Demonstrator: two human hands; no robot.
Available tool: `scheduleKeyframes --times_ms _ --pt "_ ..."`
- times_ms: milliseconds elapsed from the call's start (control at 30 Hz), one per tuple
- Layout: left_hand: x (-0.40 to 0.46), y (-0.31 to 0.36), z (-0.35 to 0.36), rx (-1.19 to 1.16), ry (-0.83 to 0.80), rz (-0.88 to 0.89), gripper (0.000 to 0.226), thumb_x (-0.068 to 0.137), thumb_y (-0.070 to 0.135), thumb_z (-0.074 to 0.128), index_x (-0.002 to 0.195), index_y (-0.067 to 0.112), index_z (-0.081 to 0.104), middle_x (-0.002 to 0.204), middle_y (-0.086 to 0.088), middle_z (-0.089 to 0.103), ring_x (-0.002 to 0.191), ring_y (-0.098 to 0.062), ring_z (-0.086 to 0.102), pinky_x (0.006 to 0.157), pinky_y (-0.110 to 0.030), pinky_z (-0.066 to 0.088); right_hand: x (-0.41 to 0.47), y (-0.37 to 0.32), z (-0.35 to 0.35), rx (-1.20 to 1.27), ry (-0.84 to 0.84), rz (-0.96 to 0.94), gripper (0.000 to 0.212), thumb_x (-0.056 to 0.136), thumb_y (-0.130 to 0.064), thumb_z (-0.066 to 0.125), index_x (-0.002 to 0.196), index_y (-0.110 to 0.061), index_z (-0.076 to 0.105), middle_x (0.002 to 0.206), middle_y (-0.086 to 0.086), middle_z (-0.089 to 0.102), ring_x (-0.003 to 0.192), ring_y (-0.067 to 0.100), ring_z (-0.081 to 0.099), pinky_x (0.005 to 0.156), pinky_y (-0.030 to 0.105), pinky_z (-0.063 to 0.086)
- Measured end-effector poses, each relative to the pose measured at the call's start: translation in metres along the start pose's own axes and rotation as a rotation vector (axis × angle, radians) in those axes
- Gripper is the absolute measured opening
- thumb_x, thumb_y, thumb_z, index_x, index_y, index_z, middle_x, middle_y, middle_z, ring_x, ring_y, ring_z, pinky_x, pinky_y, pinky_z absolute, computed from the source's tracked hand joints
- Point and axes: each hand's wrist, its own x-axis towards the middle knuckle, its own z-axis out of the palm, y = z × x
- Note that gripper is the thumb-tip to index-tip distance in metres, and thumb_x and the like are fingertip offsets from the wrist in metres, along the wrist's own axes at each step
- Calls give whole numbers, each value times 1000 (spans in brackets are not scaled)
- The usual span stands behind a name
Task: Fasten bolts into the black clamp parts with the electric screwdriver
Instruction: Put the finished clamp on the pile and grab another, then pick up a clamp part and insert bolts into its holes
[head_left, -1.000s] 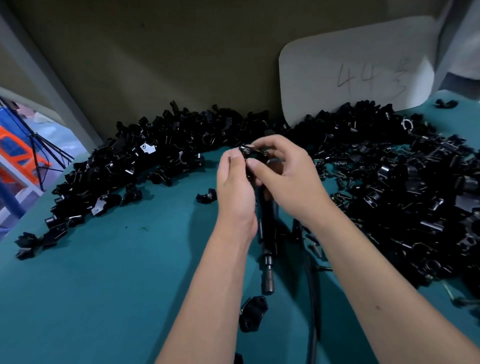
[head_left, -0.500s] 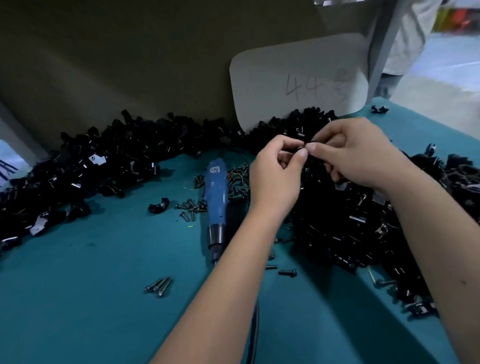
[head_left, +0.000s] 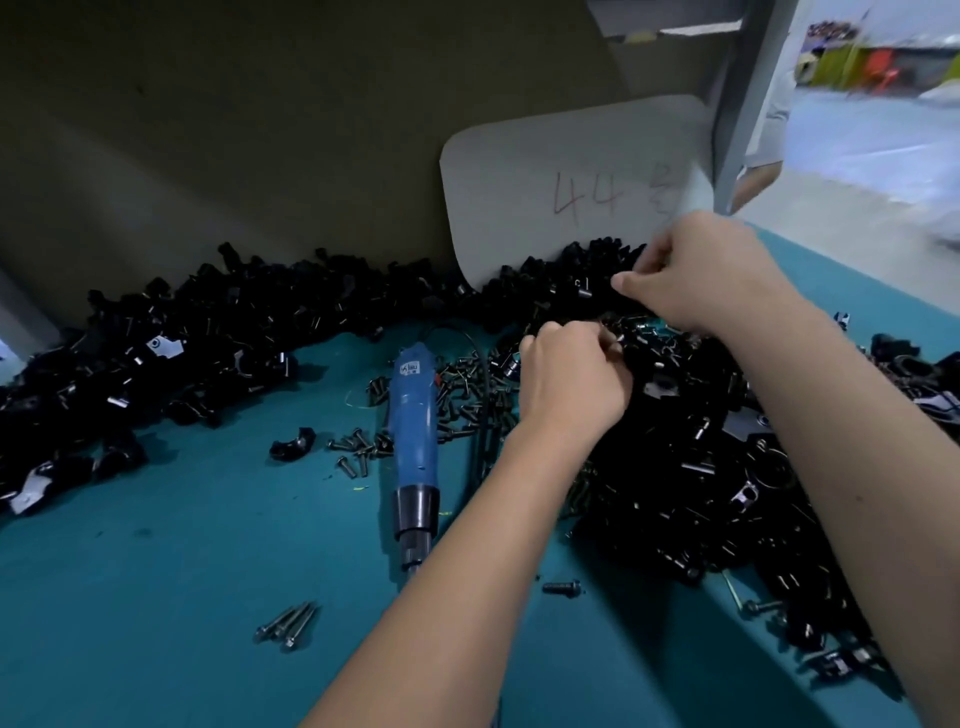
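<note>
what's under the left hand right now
Under the left hand lie the edge of the black clamp pile and loose bolts on the teal table. Whatever its curled fingers pinch is covered by the hand itself.

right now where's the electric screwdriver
In the head view the blue electric screwdriver lies on the teal table, left of the left hand, among loose bolts.
</note>
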Motion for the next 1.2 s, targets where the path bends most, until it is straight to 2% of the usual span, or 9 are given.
scheduleKeyframes --times_ms 133,233,333,433,600,900,1067,1133,1200 --pt "16 -10 -14 -7 -1 -19 32 86 10 56 104 22 80 103 -5 75 96 -28 69 84 -36 58 48 -28 26 -129 -110 -53 17 91 -27 68 98 -13 77 99 12 72 95 35 67 86 38 58" --pt "31 -19 -24 60 -7 -54 24 82 12 60 97 18 78 98 -8 74 95 -31 67 83 -39 58 76 -42 57 -338 -282 -186 33 93 -13 57 122 -11 70 120 15 70 110 36 66 96 41 57" --pt "43 -30 -27 150 -26 -109 20 80 8 58 91 13 74 97 -10 70 101 -35 62 84 -42 57 96 -40 90 -647 -484 -290 65 96 -12 52 157 -26 36 153 17 42 145 35 36 119 46 34" --pt "53 -40 -29 206 -44 -127 25 82 7 57 99 15 74 108 -9 69 110 -33 59 92 -43 55 109 -33 109 -682 -640 -300 86 96 -2 53 164 -36 13 171 9 14 159 32 6 126 53 19" --pt "61 -50 -28 188 -9 -123 23 85 9 58 99 16 75 112 -7 69 113 -30 59 95 -40 53 106 -28 120 -512 -318 -418 46 92 -9 64 135 -20 53 131 13 60 120 34 59 88 36 49" --pt "50 -63 -52 71 192 -46 21 88 7 58 88 18 76 99 -2 72 97 -22 65 85 -36 56 102 -44 99 -438 -53 -294 34 103 -34 57 112 -2 64 116 26 65 116 42 58 88 42 51" --pt "30 -86 -93 84 410 3 21 88 10 59 97 15 77 103 -9 67 99 -29 60 89 -40 49 64 -93 100 319 -131 -81 32 91 -22 62 63 -9 53 47 3 60 66 32 76 53 29 57" --pt "21 -109 -113 171 490 -45 21 89 14 58 98 17 76 104 -10 65 103 -32 56 91 -39 46 39 -114 111 708 -192 -31 38 88 -14 68 58 -14 46 43 0 56 65 33 76 56 41 62" --pt "12 -136 -131 347 518 -174 23 90 21 58 107 20 73 115 -11 62 113 -35 49 96 -40 42 14 -132 125 872 -239 -59 36 89 -14 70 60 -13 47 48 2 61 60 27 74 52 34 55"
